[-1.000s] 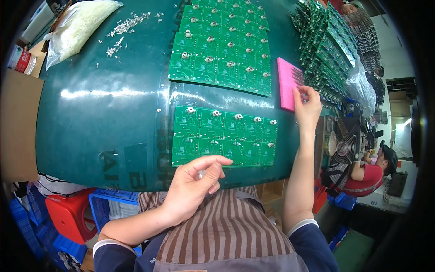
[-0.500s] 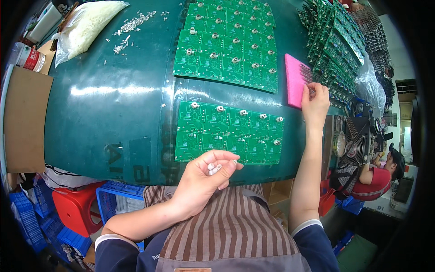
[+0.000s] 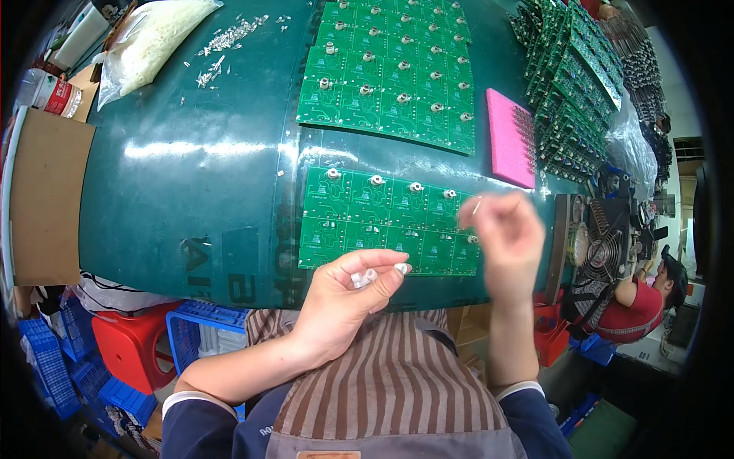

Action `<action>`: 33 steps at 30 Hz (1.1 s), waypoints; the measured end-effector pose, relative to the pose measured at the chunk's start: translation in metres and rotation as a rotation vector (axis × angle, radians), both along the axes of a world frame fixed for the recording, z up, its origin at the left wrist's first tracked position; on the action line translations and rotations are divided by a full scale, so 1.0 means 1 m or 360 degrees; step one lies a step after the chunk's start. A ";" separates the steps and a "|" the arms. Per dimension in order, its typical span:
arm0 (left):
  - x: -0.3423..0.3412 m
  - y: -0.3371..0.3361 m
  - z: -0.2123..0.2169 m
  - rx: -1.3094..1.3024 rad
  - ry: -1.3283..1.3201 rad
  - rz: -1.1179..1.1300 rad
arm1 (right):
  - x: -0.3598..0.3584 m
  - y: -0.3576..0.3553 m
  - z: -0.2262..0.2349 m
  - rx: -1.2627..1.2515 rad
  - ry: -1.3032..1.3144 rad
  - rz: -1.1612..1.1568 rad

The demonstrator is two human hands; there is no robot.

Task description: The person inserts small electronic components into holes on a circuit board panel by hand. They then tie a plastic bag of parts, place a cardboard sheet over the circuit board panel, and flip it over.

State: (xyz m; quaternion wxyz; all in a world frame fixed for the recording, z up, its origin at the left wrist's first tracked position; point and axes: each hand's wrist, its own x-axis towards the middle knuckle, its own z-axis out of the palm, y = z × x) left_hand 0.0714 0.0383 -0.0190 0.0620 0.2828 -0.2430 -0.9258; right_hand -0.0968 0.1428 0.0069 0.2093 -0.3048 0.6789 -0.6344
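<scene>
My left hand (image 3: 336,294) is curled palm up just over the front edge of a green circuit board panel (image 3: 370,209). It cups several small white plastic spacers (image 3: 365,278), and one white spacer (image 3: 401,268) is pinched between thumb and forefinger. Smeared by motion, my right hand (image 3: 508,237) hovers over the right end of that panel. A small thin pale part (image 3: 478,205) shows at its closed fingertips; its kind is too blurred to tell. Along the panel's far row stand several round white spacers with parts in them.
A larger stack of green panels (image 3: 386,76) lies beyond. To its right are a pink foam block (image 3: 505,138) holding rows of small leaded parts and piled circuit boards (image 3: 573,84). Loose white pieces (image 3: 237,34) and a plastic bag (image 3: 149,46) lie far left. A co-worker (image 3: 638,306) sits at right.
My right hand has left the pink foam block and come left and nearer, over the panel's right end. My left hand stays in place, with a white spacer now showing at its fingertips.
</scene>
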 end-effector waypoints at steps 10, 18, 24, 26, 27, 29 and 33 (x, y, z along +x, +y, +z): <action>0.004 0.001 0.000 -0.0018 0.0064 0.0046 | 0.058 0.005 -0.005 -0.0102 -0.0094 0.0242; 0.017 -0.006 0.002 0.0323 0.0126 0.0009 | 0.053 -0.012 -0.002 0.0128 0.0380 0.0408; 0.035 -0.007 0.005 0.0983 -0.0073 -0.0040 | 0.052 -0.063 -0.008 0.0376 0.0654 0.0381; 0.039 -0.006 0.004 0.0926 -0.0111 -0.0030 | 0.055 -0.073 -0.010 0.0479 0.0689 0.0409; 0.041 -0.005 0.005 0.0871 -0.0141 -0.0042 | 0.055 -0.075 -0.011 0.0508 0.0658 0.0420; 0.047 -0.003 0.000 0.0818 -0.0078 -0.0078 | 0.055 -0.077 -0.012 0.0536 0.0630 0.0433; 0.053 -0.003 -0.003 0.0678 0.0002 -0.0120 | 0.054 -0.081 -0.010 0.0624 0.0619 0.0494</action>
